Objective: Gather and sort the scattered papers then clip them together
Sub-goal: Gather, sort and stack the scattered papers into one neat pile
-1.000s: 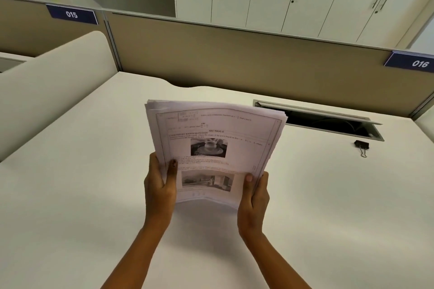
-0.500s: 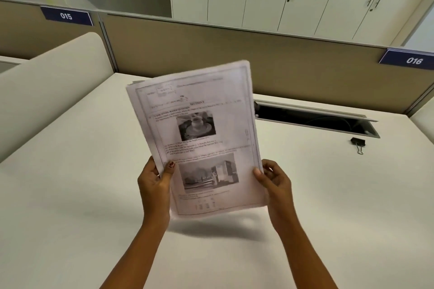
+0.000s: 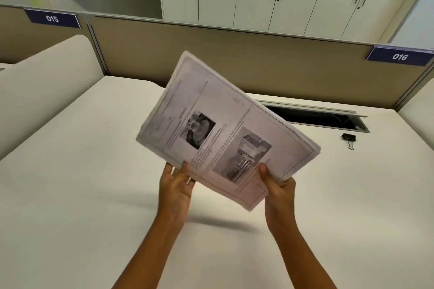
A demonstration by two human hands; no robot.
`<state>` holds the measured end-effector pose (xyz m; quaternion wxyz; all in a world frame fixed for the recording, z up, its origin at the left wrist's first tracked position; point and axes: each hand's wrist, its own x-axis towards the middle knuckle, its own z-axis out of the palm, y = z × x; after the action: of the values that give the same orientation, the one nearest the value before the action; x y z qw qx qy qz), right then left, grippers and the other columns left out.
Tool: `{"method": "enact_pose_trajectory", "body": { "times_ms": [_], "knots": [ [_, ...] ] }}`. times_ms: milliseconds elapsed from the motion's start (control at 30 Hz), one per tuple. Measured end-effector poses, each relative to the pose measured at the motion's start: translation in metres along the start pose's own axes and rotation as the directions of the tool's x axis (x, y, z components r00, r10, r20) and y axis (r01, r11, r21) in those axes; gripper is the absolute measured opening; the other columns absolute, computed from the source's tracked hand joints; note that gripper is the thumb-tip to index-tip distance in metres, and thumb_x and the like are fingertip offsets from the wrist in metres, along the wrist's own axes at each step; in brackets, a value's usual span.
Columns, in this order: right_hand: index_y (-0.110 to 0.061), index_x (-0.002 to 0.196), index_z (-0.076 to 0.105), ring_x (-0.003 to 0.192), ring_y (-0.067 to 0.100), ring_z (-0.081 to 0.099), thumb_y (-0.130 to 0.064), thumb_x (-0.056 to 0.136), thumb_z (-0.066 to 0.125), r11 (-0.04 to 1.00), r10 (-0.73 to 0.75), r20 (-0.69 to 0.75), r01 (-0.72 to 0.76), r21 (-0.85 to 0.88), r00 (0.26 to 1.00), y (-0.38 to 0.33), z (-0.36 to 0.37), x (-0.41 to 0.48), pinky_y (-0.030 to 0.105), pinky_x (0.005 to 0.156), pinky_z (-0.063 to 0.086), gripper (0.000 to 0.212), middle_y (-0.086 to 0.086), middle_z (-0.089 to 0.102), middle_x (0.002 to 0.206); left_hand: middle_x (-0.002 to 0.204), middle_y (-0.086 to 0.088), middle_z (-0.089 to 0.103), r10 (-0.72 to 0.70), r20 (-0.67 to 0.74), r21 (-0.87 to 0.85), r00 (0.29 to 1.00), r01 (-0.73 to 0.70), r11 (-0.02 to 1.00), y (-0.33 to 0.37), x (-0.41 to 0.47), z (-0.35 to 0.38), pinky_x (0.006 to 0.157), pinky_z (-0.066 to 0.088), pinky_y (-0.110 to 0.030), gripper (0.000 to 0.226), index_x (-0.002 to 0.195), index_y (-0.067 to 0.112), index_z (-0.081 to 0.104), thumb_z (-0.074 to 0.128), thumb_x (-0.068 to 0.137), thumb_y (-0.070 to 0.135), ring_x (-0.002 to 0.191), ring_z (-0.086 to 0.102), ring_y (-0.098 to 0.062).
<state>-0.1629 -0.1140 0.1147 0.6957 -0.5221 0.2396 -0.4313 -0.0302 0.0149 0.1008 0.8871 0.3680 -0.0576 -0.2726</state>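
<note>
Head view: a stack of white papers (image 3: 225,129) with words and two grey pictures is held tilted above the desk (image 3: 82,183), its near edge pinched under the thumbs of the left hand (image 3: 175,186) and the right hand (image 3: 279,191).

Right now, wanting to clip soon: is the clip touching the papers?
Apart. The head view shows the clip lying on the desk, bare surface between it and the right edge of the held-up papers.

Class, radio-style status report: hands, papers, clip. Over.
Left hand and right hand both hold paper stack, tilted, above desk. Binder clip lies unused on desk, far right. Nothing in the way.
</note>
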Motion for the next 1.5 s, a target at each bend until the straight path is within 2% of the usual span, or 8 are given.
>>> {"method": "enact_pose_trajectory", "body": {
  "times_ms": [167,400,500,567,733,933,1133,1500],
  "knots": [
    [-0.028,0.082,0.073,0.075,0.011,0.071,-0.012,0.081,0.064,0.988,-0.065,-0.034,0.06,-0.139,0.997,-0.011,-0.023,0.009,0.02,0.06,0.057,0.019,-0.013,0.075,0.077,0.108,-0.002,0.069,0.059,-0.117,-0.022,0.991,-0.062,0.998,0.029,0.016,-0.037,0.08,0.056,-0.029,0.033,0.123,0.016,0.05,0.051,0.091,0.009,0.099,0.066,-0.017],
    [-0.025,0.092,0.066,0.08,0.016,0.071,-0.007,0.082,0.068,0.968,-0.103,-0.07,0.084,-0.234,0.992,0.006,-0.036,0.01,0.019,0.061,0.057,0.021,-0.018,0.074,0.081,0.105,0.0,0.066,0.237,0.006,0.618,0.971,-0.19,0.763,0.027,0.008,-0.044,0.079,0.052,-0.022,0.025,0.114,0.015,0.056,0.055,0.091,0.023,0.098,0.062,-0.015],
    [-0.021,0.104,0.065,0.084,0.019,0.07,-0.028,0.068,0.082,0.972,-0.038,-0.107,0.012,-0.235,0.994,0.017,-0.042,0.007,0.027,0.066,0.06,0.041,-0.01,0.074,0.093,0.106,0.002,0.063,0.259,0.007,0.717,0.966,-0.185,0.672,0.018,0.006,-0.047,0.072,0.051,-0.015,0.023,0.115,0.018,0.055,0.049,0.094,0.025,0.098,0.06,-0.01],
    [-0.019,0.108,0.062,0.086,0.019,0.07,-0.034,0.064,0.084,0.967,-0.009,-0.108,-0.019,-0.256,0.994,0.025,-0.047,0.006,0.028,0.066,0.06,0.051,-0.002,0.072,0.098,0.107,0.004,0.062,0.262,-0.001,0.744,0.965,-0.175,0.645,0.014,0.006,-0.05,0.074,0.048,-0.015,0.021,0.115,0.021,0.053,0.048,0.094,0.024,0.1,0.058,-0.009],
    [-0.017,0.097,0.059,0.091,0.032,0.066,-0.011,0.086,0.063,0.966,-0.02,-0.144,-0.018,-0.259,0.989,0.037,-0.053,0.003,0.025,0.067,0.059,0.013,0.004,0.069,0.095,0.103,0.002,0.064,0.266,-0.01,0.815,0.964,-0.146,0.561,0.005,0.009,-0.059,0.073,0.052,-0.027,0.014,0.108,0.021,0.054,0.047,0.095,0.022,0.095,0.063,-0.018],
    [-0.019,0.117,0.056,0.101,0.019,0.064,-0.004,0.086,0.063,0.969,-0.122,-0.174,0.079,-0.232,0.977,0.023,-0.043,0.01,0.033,0.084,0.058,0.035,-0.001,0.066,0.108,0.095,0.0,0.059,0.405,0.015,0.797,0.914,-0.255,0.547,0.013,0.007,-0.036,0.069,0.048,-0.02,0.008,0.102,0.015,0.05,0.046,0.096,0.012,0.088,0.058,-0.013],
    [-0.023,0.107,0.047,0.087,0.005,0.059,-0.028,0.088,0.059,0.935,-0.212,-0.132,0.162,-0.315,0.968,0.021,-0.038,0.008,0.014,0.069,0.054,0.023,-0.001,0.057,0.095,0.095,0.008,0.057,0.448,0.013,0.777,0.894,-0.291,0.558,0.016,0.011,-0.025,0.065,0.045,-0.018,0.021,0.117,0.015,0.045,0.035,0.1,0.023,0.083,0.056,0.001],
    [-0.018,0.087,0.045,0.066,-0.003,0.046,-0.008,0.101,0.033,0.953,-0.213,-0.225,0.151,-0.264,0.951,0.032,-0.033,-0.001,0.007,0.059,0.04,0.021,-0.022,0.052,0.07,0.083,0.005,0.051,0.488,-0.033,0.757,0.872,-0.297,0.582,0.008,0.009,-0.02,0.053,0.039,-0.005,0.019,0.107,0.006,0.043,0.03,0.101,0.019,0.067,0.05,0.005]
  ]
}}
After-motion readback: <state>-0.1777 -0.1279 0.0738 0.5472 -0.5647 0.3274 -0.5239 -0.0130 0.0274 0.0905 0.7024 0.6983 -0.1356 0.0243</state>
